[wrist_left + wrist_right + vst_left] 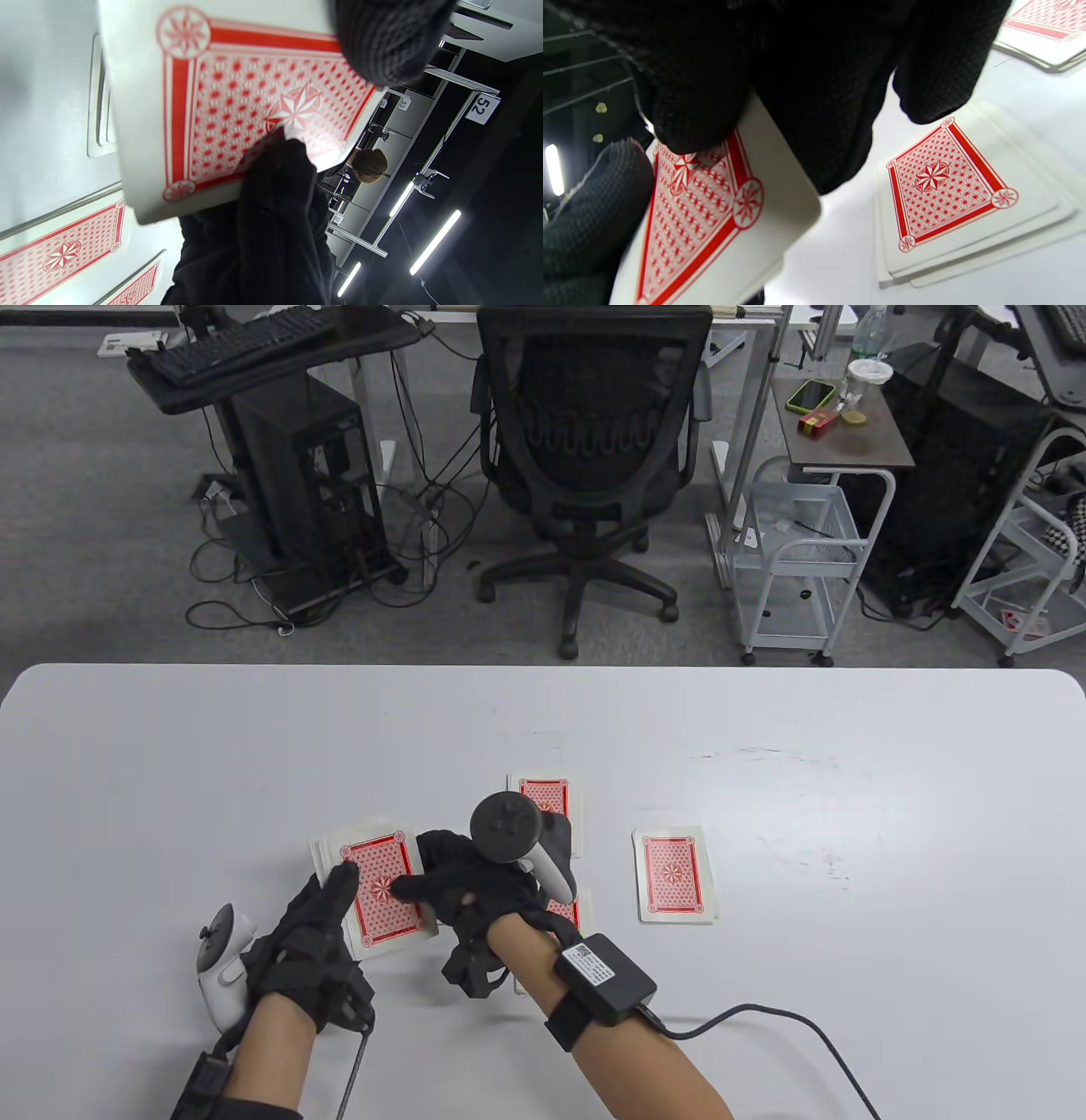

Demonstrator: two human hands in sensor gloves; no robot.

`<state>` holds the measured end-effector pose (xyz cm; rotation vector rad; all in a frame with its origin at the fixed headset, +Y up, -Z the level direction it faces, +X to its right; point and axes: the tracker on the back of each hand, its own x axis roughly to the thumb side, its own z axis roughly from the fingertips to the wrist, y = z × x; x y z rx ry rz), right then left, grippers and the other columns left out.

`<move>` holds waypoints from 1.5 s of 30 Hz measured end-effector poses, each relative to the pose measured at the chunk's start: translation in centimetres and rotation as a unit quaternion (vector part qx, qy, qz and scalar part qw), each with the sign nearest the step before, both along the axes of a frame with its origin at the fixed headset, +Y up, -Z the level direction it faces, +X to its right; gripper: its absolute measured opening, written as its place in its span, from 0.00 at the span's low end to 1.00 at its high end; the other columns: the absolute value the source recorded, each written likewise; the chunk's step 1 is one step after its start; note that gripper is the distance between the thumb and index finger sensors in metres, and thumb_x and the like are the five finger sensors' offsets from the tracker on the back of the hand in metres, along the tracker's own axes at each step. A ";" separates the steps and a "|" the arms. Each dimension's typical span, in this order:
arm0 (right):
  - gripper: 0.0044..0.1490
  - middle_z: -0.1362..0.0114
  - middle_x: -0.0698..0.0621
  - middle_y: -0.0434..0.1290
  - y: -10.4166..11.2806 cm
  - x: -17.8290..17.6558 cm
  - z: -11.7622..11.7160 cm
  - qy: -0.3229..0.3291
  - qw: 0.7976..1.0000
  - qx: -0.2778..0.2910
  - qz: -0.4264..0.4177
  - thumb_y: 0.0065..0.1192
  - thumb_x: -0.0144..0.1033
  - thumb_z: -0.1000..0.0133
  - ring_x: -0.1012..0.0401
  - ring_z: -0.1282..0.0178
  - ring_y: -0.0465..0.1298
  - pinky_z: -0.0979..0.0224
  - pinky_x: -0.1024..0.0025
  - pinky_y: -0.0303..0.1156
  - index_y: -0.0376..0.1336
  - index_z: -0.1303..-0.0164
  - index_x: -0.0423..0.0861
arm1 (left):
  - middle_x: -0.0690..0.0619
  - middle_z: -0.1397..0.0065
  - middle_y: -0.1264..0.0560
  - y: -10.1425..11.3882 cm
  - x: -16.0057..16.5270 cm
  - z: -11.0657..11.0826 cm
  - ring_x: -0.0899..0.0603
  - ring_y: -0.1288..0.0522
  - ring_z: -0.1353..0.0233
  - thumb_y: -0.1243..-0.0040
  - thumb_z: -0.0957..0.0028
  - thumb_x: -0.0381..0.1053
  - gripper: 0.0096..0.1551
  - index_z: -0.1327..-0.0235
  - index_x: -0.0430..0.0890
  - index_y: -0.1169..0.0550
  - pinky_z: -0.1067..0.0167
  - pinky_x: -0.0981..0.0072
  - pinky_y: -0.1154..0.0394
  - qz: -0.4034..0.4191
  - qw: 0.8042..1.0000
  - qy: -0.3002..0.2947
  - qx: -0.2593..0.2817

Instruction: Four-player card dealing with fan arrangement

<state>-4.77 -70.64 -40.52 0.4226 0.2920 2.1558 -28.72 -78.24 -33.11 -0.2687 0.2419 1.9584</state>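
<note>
Table view: lower centre-left, the left hand (pixel 310 937) holds the red-backed paper card deck (pixel 382 891), long axis running up-frame, tilted slightly right. The right hand (pixel 475 891) pinches its top card.

Left wrist view: a thumb lies on the deck (pixel 237 106).

Right wrist view: fingers (pixel 691 106) pinch the card; a dealt pile (pixel 950 199) lies right on the white table (pixel 840 254).

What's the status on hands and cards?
Left hand holds the deck; right hand fingers pinch its top card. Three dealt piles on the table, one at right. Nothing in the way.
</note>
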 end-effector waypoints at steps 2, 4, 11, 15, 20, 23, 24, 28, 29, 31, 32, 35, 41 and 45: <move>0.37 0.47 0.52 0.79 -0.3 0.8 -0.2 0.009 0.999 -0.025 -0.034 0.73 0.39 0.49 0.57 0.56 0.88 0.38 0.44 0.72 0.63 0.32 0.38 | 0.60 0.35 0.20 0.0 0.2 0.0 0.44 0.14 0.40 0.36 0.45 0.61 0.26 0.35 0.57 0.26 0.46 0.52 0.16 0.014 1.000 -0.009 0.002; 0.36 0.46 0.52 0.79 -0.2 1.7 -0.3 0.002 0.997 -0.041 -0.059 0.72 0.36 0.48 0.56 0.55 0.87 0.39 0.43 0.72 0.63 0.32 0.37 | 0.60 0.35 0.20 0.1 0.4 0.0 0.44 0.14 0.40 0.37 0.45 0.61 0.25 0.35 0.57 0.26 0.47 0.52 0.16 0.018 1.000 -0.008 0.004; 0.41 0.46 0.50 0.78 1.8 6.3 -3.5 -0.077 0.997 -0.011 -0.009 0.73 0.37 0.47 0.58 0.62 0.85 0.42 0.46 0.74 0.59 0.28 0.35 | 0.60 0.35 0.20 0.0 -0.6 -0.1 0.44 0.14 0.40 0.37 0.45 0.61 0.25 0.35 0.58 0.26 0.47 0.52 0.16 0.012 1.000 0.013 -0.003; 0.44 0.42 0.51 0.75 2.1 8.2 -6.8 -0.127 0.986 0.013 0.106 0.72 0.38 0.46 0.60 0.64 0.82 0.42 0.46 0.72 0.56 0.24 0.36 | 0.60 0.34 0.20 -0.2 -0.7 -0.2 0.44 0.14 0.40 0.37 0.44 0.61 0.25 0.35 0.58 0.27 0.47 0.52 0.16 0.013 1.000 0.012 -0.008; 0.45 0.39 0.48 0.71 -0.8 9.4 -10.3 -0.198 0.964 -0.025 0.178 0.72 0.37 0.46 0.59 0.62 0.81 0.40 0.44 0.70 0.54 0.23 0.38 | 0.60 0.34 0.20 -0.2 -0.9 -0.4 0.44 0.14 0.40 0.37 0.44 0.61 0.25 0.35 0.58 0.27 0.47 0.52 0.16 0.010 1.000 0.014 -0.011; 0.45 0.39 0.48 0.71 -2.8 9.4 -11.6 -0.221 0.945 -0.031 0.241 0.72 0.37 0.46 0.59 0.62 0.81 0.40 0.45 0.71 0.54 0.23 0.38 | 0.60 0.34 0.20 -0.3 -1.2 -0.5 0.44 0.14 0.40 0.37 0.44 0.61 0.25 0.35 0.58 0.27 0.46 0.52 0.16 0.007 1.000 0.018 -0.015; 0.45 0.39 0.49 0.71 -3.5 9.3 -12.1 -0.223 0.935 -0.031 0.275 0.72 0.38 0.47 0.60 0.62 0.81 0.40 0.45 0.71 0.54 0.23 0.38 | 0.60 0.34 0.20 -0.4 -1.3 -0.6 0.44 0.14 0.40 0.37 0.44 0.61 0.25 0.35 0.58 0.27 0.46 0.52 0.16 0.005 1.000 0.019 -0.016; 0.48 0.40 0.50 0.72 -5.4 8.8 -12.8 -0.228 0.896 -0.026 0.381 0.74 0.43 0.48 0.61 0.62 0.81 0.40 0.46 0.71 0.54 0.23 0.39 | 0.60 0.34 0.20 -0.6 -1.4 -0.8 0.44 0.15 0.39 0.37 0.44 0.61 0.25 0.35 0.58 0.27 0.46 0.52 0.16 -0.003 1.000 0.016 -0.021; 0.48 0.40 0.50 0.72 -5.8 8.5 -12.8 -0.221 0.886 -0.021 0.407 0.74 0.45 0.48 0.60 0.62 0.81 0.40 0.46 0.71 0.54 0.23 0.40 | 0.60 0.34 0.20 -0.7 -1.4 -0.9 0.44 0.14 0.40 0.37 0.44 0.61 0.25 0.35 0.58 0.27 0.46 0.52 0.16 -0.006 1.000 0.017 -0.023; 0.48 0.40 0.50 0.72 -5.6 8.1 -12.7 -0.210 0.871 0.003 0.445 0.71 0.48 0.48 0.61 0.62 0.81 0.40 0.47 0.71 0.55 0.23 0.40 | 0.60 0.34 0.20 -0.7 -1.4 -0.9 0.44 0.14 0.40 0.37 0.44 0.61 0.25 0.35 0.58 0.27 0.46 0.52 0.16 -0.010 1.000 0.015 -0.025; 0.49 0.39 0.50 0.72 -5.4 8.0 -12.7 -0.210 0.868 0.009 0.449 0.73 0.49 0.48 0.61 0.60 0.81 0.39 0.46 0.70 0.55 0.23 0.41 | 0.60 0.34 0.20 -0.8 -1.4 -0.9 0.44 0.14 0.40 0.37 0.44 0.61 0.25 0.35 0.58 0.27 0.46 0.52 0.16 -0.010 1.000 0.014 -0.025; 0.48 0.38 0.49 0.71 -3.6 7.7 -12.2 -0.204 0.877 0.034 0.434 0.70 0.50 0.46 0.60 0.58 0.81 0.37 0.45 0.69 0.54 0.22 0.41 | 0.60 0.34 0.20 -0.8 -1.3 -0.9 0.44 0.14 0.40 0.37 0.44 0.61 0.25 0.35 0.58 0.27 0.46 0.52 0.16 -0.013 0.999 0.015 -0.025; 0.42 0.35 0.45 0.70 0.5 5.0 -7.8 -0.109 0.966 0.036 0.233 0.62 0.52 0.39 0.57 0.53 0.82 0.37 0.44 0.69 0.55 0.23 0.39 | 0.60 0.35 0.20 -0.9 -1.0 -0.9 0.44 0.14 0.40 0.37 0.44 0.61 0.25 0.35 0.57 0.26 0.46 0.52 0.17 -0.020 0.999 0.014 -0.021; 0.43 0.34 0.43 0.70 0.5 1.9 -4.0 0.025 0.995 0.028 0.096 0.61 0.55 0.39 0.54 0.49 0.83 0.37 0.42 0.69 0.56 0.23 0.38 | 0.60 0.35 0.19 -0.9 -0.5 -0.8 0.44 0.14 0.40 0.36 0.45 0.61 0.25 0.36 0.57 0.26 0.46 0.51 0.17 -0.026 0.999 0.012 -0.016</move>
